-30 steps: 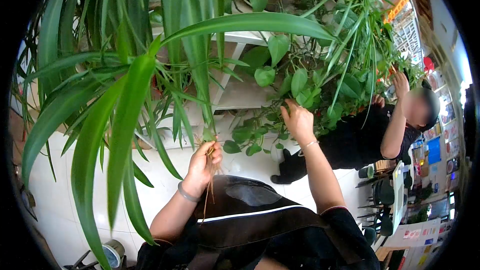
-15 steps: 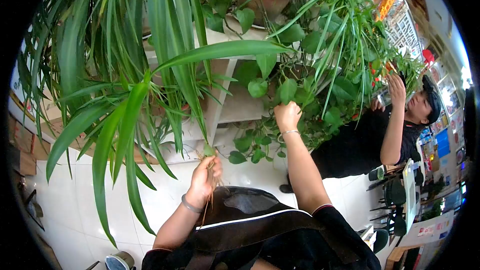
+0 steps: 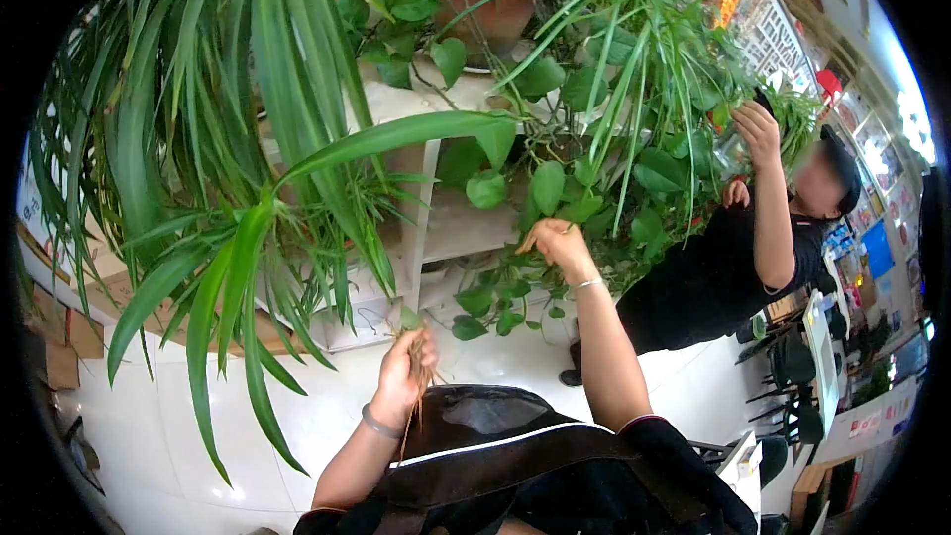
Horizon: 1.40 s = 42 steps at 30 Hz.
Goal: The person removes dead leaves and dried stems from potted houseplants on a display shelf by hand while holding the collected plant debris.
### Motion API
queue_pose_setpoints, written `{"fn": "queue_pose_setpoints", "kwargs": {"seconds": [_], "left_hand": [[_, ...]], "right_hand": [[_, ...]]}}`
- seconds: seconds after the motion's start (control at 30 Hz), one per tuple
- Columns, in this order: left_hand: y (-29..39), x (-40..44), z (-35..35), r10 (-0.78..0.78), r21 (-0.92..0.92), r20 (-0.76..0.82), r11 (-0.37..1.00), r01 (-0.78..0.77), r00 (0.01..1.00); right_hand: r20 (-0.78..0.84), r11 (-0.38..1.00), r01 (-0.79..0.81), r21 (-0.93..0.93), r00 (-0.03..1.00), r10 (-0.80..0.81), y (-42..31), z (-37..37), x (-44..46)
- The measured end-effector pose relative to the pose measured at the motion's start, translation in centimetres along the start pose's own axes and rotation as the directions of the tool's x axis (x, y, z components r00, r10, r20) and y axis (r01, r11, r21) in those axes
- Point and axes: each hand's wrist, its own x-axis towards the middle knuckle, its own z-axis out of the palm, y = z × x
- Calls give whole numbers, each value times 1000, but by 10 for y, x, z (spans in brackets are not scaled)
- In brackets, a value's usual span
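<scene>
My left hand (image 3: 408,369) is closed around a bundle of dry brown leaves (image 3: 420,391), whose ends hang down in front of my apron. A small pale green leaf tip (image 3: 410,318) pokes out above the fist. My right hand (image 3: 558,246) reaches up to a trailing pothos vine (image 3: 547,186), its fingers bent and apart, just below the heart-shaped leaves. Whether a fingertip touches a stem is hard to make out. To the left, a spider plant (image 3: 248,228) spreads long, arching green leaves.
A white shelf (image 3: 461,228) carries the plants, including a terracotta pot (image 3: 485,20). At right a person in black (image 3: 713,267) stands with raised hands near the foliage. Chairs (image 3: 792,362) and a table (image 3: 824,357) lie beyond. Cardboard boxes (image 3: 61,362) are at far left.
My right hand has moved slightly down and left, its fingers loosening from a fist. My left hand keeps its hold on the dry leaves. The view has shifted slightly.
</scene>
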Motion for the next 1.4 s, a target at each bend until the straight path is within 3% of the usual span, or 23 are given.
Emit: {"fn": "queue_pose_setpoints", "kwargs": {"seconds": [0.1,0.17,0.33,0.37,0.4,0.47,0.53,0.6,0.63,0.73,0.77,0.87,0.9,1.0,1.03,1.13,1.17,1.23,1.27,1.3,1.33,1.37,1.4], "left_hand": [[-3,-2,16,5,96,-176,995,12,984],[-5,3,13,-4,161,-126,987,24,992],[-14,2,31,-99,204,4,974,97,995],[-16,8,28,-128,239,48,964,113,991],[-20,3,46,-83,332,-12,940,83,996],[-22,16,53,-190,426,-27,886,184,981],[-38,19,64,-160,537,-94,823,185,983],[-62,15,52,-245,479,-148,830,286,958],[-64,-10,78,-289,600,-100,745,289,952],[-77,5,70,-483,866,165,488,108,860],[-83,10,65,-618,723,67,572,389,783],[-118,-16,81,-443,873,287,486,-42,849],[-126,-12,85,-536,754,140,603,262,832],[-158,-25,96,-630,636,5,601,484,777],[-176,-39,104,-453,661,-226,579,478,862],[-203,-42,84,-662,356,-170,650,671,730],[-204,-22,46,-784,288,52,605,743,619],[-225,-33,44,-846,286,127,531,798,518],[-234,-41,43,-870,288,161,493,821,466],[-245,-70,57,-766,648,182,565,511,617],[-257,-113,84,-644,873,281,480,90,712],[-267,-138,97,-532,902,431,262,-343,728],[-274,-144,93,-533,911,411,253,-324,740]], "right_hand": [[71,998,64,-13,996,-63,11,8,-21],[181,980,193,52,963,-200,15,11,-37],[398,991,133,35,907,-136,31,36,-73],[410,980,178,93,890,-201,43,44,-77],[454,974,97,205,872,-182,55,50,-81],[395,962,178,205,885,-248,54,51,-95],[301,963,268,-4,919,-255,79,55,-105],[236,971,226,-72,950,-204,71,47,-146],[202,981,196,-1,961,-192,74,47,-156],[-45,959,192,-209,978,-206,75,26,-173],[-103,956,205,-211,968,-230,87,27,-183],[-140,973,162,-165,973,-186,90,9,-206],[-175,979,158,-128,968,-179,87,2,-219],[-208,976,212,-41,954,-216,107,-14,-256],[-206,971,239,-15,949,-237,120,-16,-266],[-317,825,387,411,909,-269,146,-26,-310],[-340,883,347,315,910,-236,153,-32,-329],[-386,966,230,120,907,-168,168,-44,-372],[-370,971,205,123,917,-147,178,-46,-388],[-352,976,177,127,928,-123,190,-45,-404],[-336,980,152,127,936,-102,198,-45,-415],[-317,975,135,179,946,-73,203,-46,-425],[-293,966,114,230,955,-43,207,-46,-436]]}}
